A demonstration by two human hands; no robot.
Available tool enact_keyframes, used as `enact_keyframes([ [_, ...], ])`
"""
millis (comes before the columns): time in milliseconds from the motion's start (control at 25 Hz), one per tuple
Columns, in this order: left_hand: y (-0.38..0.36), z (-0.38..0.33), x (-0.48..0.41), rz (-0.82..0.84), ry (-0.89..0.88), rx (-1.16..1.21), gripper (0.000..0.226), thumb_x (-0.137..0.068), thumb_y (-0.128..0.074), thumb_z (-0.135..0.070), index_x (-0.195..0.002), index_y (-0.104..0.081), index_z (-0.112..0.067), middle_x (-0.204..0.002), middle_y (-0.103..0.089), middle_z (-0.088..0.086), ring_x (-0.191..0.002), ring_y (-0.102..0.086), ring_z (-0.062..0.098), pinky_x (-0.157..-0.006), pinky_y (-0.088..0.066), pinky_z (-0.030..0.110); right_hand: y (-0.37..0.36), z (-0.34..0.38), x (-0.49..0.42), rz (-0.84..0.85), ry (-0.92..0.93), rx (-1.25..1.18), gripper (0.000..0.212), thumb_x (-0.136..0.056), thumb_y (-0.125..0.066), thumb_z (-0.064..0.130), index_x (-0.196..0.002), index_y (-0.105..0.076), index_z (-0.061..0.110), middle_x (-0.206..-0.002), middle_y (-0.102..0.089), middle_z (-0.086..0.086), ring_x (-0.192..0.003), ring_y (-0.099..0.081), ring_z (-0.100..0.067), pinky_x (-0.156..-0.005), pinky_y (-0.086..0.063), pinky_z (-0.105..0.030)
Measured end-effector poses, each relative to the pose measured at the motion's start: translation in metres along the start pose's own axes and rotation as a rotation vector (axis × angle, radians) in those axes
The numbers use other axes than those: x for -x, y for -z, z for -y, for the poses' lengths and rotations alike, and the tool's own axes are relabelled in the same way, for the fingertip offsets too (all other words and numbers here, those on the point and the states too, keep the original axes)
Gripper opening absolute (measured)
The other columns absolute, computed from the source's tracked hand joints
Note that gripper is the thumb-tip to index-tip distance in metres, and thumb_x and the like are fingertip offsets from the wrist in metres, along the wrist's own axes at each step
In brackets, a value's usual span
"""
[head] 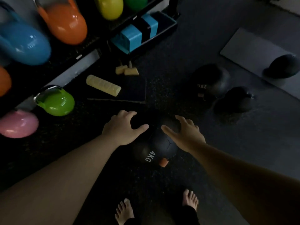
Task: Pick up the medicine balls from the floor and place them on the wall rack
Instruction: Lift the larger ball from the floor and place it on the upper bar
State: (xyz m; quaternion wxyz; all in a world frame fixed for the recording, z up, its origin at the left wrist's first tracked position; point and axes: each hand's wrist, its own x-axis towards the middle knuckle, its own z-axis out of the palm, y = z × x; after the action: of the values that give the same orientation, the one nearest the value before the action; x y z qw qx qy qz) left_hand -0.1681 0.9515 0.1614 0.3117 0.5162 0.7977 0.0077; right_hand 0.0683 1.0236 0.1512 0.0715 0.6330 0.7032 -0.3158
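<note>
A black medicine ball marked 4KG [156, 147] lies on the dark rubber floor just in front of my bare feet. My left hand [122, 128] hovers over its left side, fingers spread, holding nothing. My right hand [185, 133] hovers over its right side, also spread and empty. Whether the fingers touch the ball I cannot tell. A black 2KG medicine ball [211, 81] lies further right, with another black ball [235, 100] beside it and a third [284, 66] on a grey mat.
A rack [90, 47] on the left holds coloured kettlebells: blue [24, 44], orange [65, 21], green [56, 102], pink [18, 124]. A yellow roller [103, 85] lies on a black pad. Blue blocks [138, 34] sit in a low tray. The grey mat [253, 51] lies far right.
</note>
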Motion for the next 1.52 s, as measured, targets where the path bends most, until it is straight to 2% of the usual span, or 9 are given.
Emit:
enact_keyframes([
  [240,-0.164,0.055,-0.125,0.039,0.178,0.124,0.114,-0.076,-0.039,-0.1,-0.171,-0.02,-0.039,-0.176,-0.025,0.0,-0.154,-0.04,0.033,-0.114,-0.043,0.055,-0.137,-0.074,-0.141,0.066,-0.049,-0.05,0.126,-0.055,-0.033,0.109,-0.162,-0.013,0.044,-0.168,-0.025,-0.005,-0.148,-0.028,-0.042,-0.106,-0.04,-0.062],
  [440,-0.229,0.082,-0.163,-0.052,0.238,0.409,0.144,-0.048,-0.03,-0.117,-0.17,-0.016,-0.044,-0.178,-0.02,0.001,-0.157,-0.035,0.034,-0.116,-0.04,0.054,-0.191,-0.099,-0.186,0.024,-0.061,-0.226,0.137,-0.046,-0.039,0.112,-0.16,0.0,0.05,-0.173,-0.009,-0.004,-0.154,-0.013,-0.047,-0.111,-0.032,-0.07],
  [600,-0.233,0.086,-0.178,-0.097,0.339,0.639,0.147,-0.045,-0.034,-0.117,-0.17,-0.027,-0.04,-0.177,-0.026,0.003,-0.157,-0.036,0.031,-0.11,-0.037,0.043,-0.188,-0.103,-0.192,0.015,-0.078,-0.326,0.143,-0.04,-0.045,0.112,-0.161,0.001,0.051,-0.175,-0.005,-0.004,-0.157,-0.006,-0.045,-0.118,-0.024,-0.069],
  [760,-0.231,0.091,-0.186,-0.015,0.416,0.818,0.142,-0.049,-0.048,-0.106,-0.171,-0.025,-0.039,-0.178,-0.029,0.003,-0.16,-0.033,0.031,-0.124,-0.03,0.049,-0.187,-0.103,-0.188,0.023,-0.121,-0.43,0.152,-0.035,-0.055,0.108,-0.163,0.002,0.047,-0.175,-0.001,-0.007,-0.16,-0.001,-0.038,-0.124,-0.018,-0.066],
  [920,-0.236,0.094,-0.189,0.037,0.527,0.992,0.143,-0.046,-0.056,-0.11,-0.169,-0.031,-0.04,-0.174,-0.038,0.002,-0.156,-0.039,0.033,-0.126,-0.032,0.058,-0.191,-0.102,-0.185,0.02,-0.127,-0.443,0.151,-0.033,-0.058,0.108,-0.161,-0.001,0.05,-0.174,-0.008,-0.004,-0.157,-0.01,-0.039,-0.118,-0.029,-0.069],
  [1080,-0.238,0.095,-0.189,-0.004,0.511,1.032,0.141,-0.045,-0.063,-0.104,-0.166,-0.042,-0.036,-0.167,-0.049,0.003,-0.15,-0.048,0.03,-0.125,-0.037,0.055,-0.195,-0.101,-0.184,-0.023,-0.116,-0.407,0.146,-0.035,-0.056,0.109,-0.159,-0.006,0.052,-0.17,-0.018,-0.003,-0.154,-0.02,-0.038,-0.113,-0.035,-0.069],
  [1240,-0.234,0.086,-0.186,-0.023,0.502,1.024,0.145,-0.041,-0.063,-0.105,-0.166,-0.041,-0.035,-0.167,-0.048,0.003,-0.149,-0.048,0.029,-0.123,-0.039,0.051,-0.191,-0.11,-0.184,-0.053,-0.108,-0.463,0.146,-0.034,-0.055,0.109,-0.16,-0.01,0.05,-0.168,-0.022,-0.004,-0.153,-0.023,-0.039,-0.114,-0.035,-0.068],
  [1400,-0.218,0.062,-0.175,-0.049,0.44,0.982,0.136,-0.044,-0.063,-0.1,-0.164,-0.041,-0.04,-0.162,-0.05,0.0,-0.129,-0.051,0.019,-0.099,-0.04,0.037,-0.18,-0.118,-0.162,-0.083,-0.123,-0.591,0.146,-0.037,-0.062,0.106,-0.161,-0.013,0.047,-0.168,-0.023,-0.002,-0.153,-0.026,-0.034,-0.116,-0.036,-0.064],
  [1520,-0.187,0.05,-0.169,-0.095,0.37,0.924,0.133,-0.044,-0.062,-0.1,-0.162,-0.044,-0.042,-0.146,-0.056,-0.01,-0.118,-0.048,0.011,-0.096,-0.038,0.032,-0.16,-0.108,-0.146,-0.14,-0.099,-0.668,0.146,-0.037,-0.063,0.105,-0.161,-0.015,0.045,-0.167,-0.025,0.0,-0.153,-0.028,-0.031,-0.117,-0.037,-0.061],
])
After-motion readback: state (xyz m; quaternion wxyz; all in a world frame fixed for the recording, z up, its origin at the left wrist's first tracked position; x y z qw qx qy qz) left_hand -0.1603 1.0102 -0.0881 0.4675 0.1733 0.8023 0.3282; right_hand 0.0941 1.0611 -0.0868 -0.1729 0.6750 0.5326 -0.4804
